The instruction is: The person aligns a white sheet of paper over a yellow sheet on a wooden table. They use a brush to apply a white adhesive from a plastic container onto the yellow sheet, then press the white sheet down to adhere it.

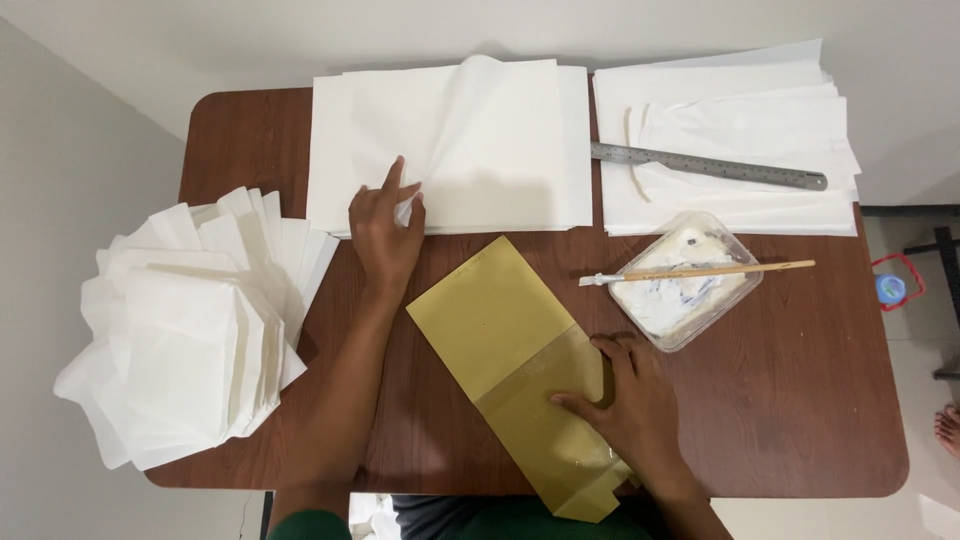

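The left hand (387, 228) pinches the top sheet of the white paper stack (450, 145) at its near edge. The right hand (628, 405) lies flat, fingers spread (gripping nothing), on the gold cardboard template (500, 330) at the table's front.

We stretch our left hand (388, 228) forward, fingers pinching; our right hand (628, 405) lies flat, fingers spread.

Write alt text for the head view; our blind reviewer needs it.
Over a brown table, the left hand lifts a sheet from a white paper stack while the right hand presses a gold board. Nearby: folded white bags, a steel ruler, a brush across a paste tub.
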